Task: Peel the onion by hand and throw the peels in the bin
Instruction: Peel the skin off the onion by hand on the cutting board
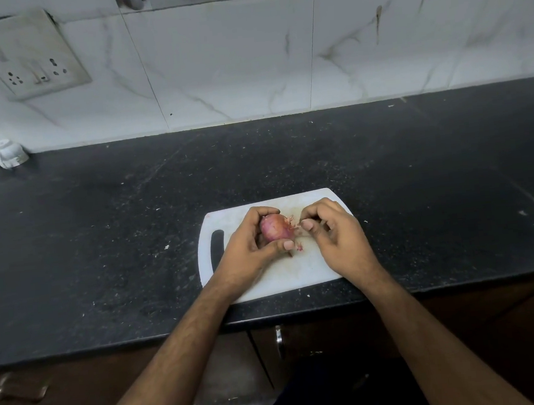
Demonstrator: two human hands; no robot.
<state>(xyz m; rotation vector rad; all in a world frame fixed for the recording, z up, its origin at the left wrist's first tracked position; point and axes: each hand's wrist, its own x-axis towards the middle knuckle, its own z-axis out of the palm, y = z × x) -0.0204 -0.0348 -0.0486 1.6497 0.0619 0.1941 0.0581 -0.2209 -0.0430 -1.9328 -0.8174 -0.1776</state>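
The fingers [262,214] of the left hand [247,252] are curling around the onion [274,229], clamped on it with the thumb pressing underneath, probably to keep it steady over the white cutting board [304,273] near the counter's [102,249] front edge. The right hand [336,238] is pinching its fingertips together on a thin wisp of peel [295,227] at the onion's frayed end, seemingly to pull skin loose. The onion is sitting just left of those pinching fingertips. No bin is showing.
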